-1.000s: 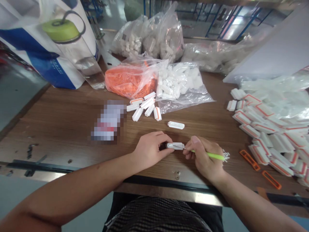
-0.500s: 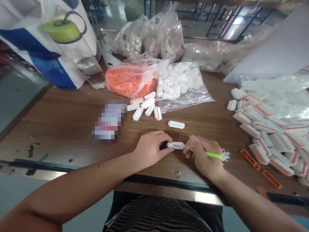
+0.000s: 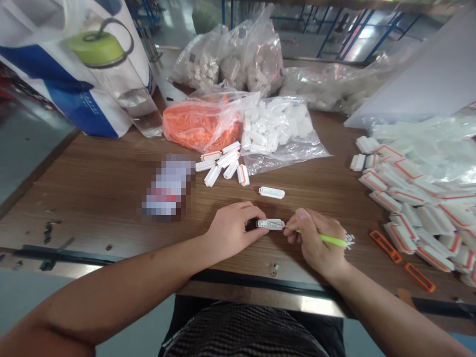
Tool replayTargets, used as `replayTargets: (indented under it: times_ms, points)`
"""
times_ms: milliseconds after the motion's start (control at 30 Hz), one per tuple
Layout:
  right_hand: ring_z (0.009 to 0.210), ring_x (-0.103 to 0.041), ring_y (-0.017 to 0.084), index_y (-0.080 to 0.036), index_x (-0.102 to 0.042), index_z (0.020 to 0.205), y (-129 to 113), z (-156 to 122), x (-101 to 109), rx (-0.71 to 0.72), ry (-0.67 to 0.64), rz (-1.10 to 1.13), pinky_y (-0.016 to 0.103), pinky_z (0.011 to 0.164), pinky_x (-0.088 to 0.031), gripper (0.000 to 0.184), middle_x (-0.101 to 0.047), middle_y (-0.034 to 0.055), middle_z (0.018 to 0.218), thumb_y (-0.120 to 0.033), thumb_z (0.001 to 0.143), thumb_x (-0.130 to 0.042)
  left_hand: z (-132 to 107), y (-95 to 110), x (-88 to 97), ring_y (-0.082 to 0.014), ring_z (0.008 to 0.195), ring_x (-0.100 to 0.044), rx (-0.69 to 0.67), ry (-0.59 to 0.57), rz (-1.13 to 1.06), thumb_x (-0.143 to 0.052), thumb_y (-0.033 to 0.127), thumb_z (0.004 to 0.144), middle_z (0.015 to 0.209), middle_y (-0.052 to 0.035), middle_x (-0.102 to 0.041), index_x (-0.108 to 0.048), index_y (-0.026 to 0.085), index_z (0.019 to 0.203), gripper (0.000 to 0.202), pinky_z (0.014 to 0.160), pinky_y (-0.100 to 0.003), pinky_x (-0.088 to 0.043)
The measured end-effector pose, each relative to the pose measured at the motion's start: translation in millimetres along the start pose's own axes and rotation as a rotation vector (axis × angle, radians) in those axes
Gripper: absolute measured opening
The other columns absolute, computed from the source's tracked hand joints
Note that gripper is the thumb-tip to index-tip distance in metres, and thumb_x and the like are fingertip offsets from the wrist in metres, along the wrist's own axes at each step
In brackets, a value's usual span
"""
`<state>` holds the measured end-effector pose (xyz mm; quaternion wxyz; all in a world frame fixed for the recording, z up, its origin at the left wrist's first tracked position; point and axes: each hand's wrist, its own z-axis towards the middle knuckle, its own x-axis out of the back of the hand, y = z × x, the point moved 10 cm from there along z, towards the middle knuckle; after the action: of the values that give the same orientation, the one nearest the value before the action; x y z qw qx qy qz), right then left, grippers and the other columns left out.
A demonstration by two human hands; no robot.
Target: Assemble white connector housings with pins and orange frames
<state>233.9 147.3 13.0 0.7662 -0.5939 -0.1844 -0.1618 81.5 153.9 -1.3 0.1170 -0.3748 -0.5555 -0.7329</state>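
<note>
My left hand [image 3: 232, 229] is closed round the left end of a small white plastic piece [image 3: 270, 224] that rests on the wooden table [image 3: 92, 188] near its front edge. My right hand [image 3: 316, 240] pinches a thin green tool [image 3: 329, 239] whose fine tip touches the right end of that piece. Another white piece [image 3: 271, 192] lies alone just beyond my hands.
A cluster of white and orange pieces [image 3: 223, 166] lies further back, before bags of orange parts [image 3: 201, 124] and white parts [image 3: 275, 126]. A big pile of finished pieces [image 3: 412, 193] fills the right, with two loose orange strips [image 3: 401, 258]. A green-lidded bottle [image 3: 115, 74] stands at back left.
My right hand has shifted the green tool slightly to the right along the white piece; the left hand and everything else stay where they were.
</note>
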Motion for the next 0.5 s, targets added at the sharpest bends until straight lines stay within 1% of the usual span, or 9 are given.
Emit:
replayTargets:
  times_ms: [300,367,500]
  points:
    - [0.043,-0.058,0.008,-0.020,-0.060,0.056,-12.6,2.4,-5.4,0.069,-0.069,-0.082,0.021,0.049,-0.046,0.044,-0.061,-0.0019,0.050,-0.027,0.097,-0.045,0.1,1.2,-1.2,-0.0114,0.064,-0.054,-0.004,0.004,-0.017,-0.072,0.026,0.082,0.075,0.0023,-0.062,-0.070,0.020,0.089,0.009,0.065,-0.026,-0.044]
    - [0.043,-0.058,0.008,-0.020,-0.060,0.056,-14.5,1.2,-3.2,0.083,-0.047,-0.072,0.022,0.049,-0.047,0.046,-0.061,-0.0015,0.051,-0.028,0.098,-0.044,0.0,1.2,-0.9,-0.0114,0.064,-0.054,0.000,0.003,-0.014,-0.072,0.027,0.082,0.074,0.0024,-0.062,-0.070,0.020,0.089,0.010,0.066,-0.025,-0.044]
    - [0.044,-0.058,0.009,-0.020,-0.062,0.057,-8.9,-2.6,3.6,0.068,0.019,-0.034,0.022,0.050,-0.048,0.047,-0.064,-0.0006,0.054,-0.028,0.099,-0.043,-0.1,1.0,0.0,-0.0115,0.064,-0.055,-0.001,0.010,-0.010,-0.071,0.028,0.083,0.074,0.0022,-0.062,-0.070,0.020,0.089,0.010,0.066,-0.025,-0.044]
